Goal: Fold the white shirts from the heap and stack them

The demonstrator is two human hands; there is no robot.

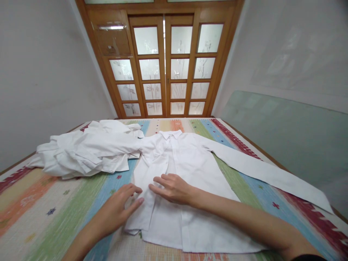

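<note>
A white long-sleeved shirt [198, 170] lies spread out, its collar at the far end and one sleeve stretched to the right. Its left front panel is creased and sits apart from the other front edge, so the inside of the back shows between them. My left hand [126, 203] is at the shirt's left side, thumb and fingers apart, with nothing visible between them. On or just above the left front panel is my right hand [172, 188], palm down with its fingers spread. Whether its fingertips press on the cloth I cannot tell.
A heap of crumpled white clothes [84, 152] lies to the left, touching or overlapping the shirt's left shoulder. Beneath everything is a striped, multicoloured cover [73, 203]. A pale green panel [285, 141] stands along the right, and wooden doors with glass panes [167, 65] close off the far end.
</note>
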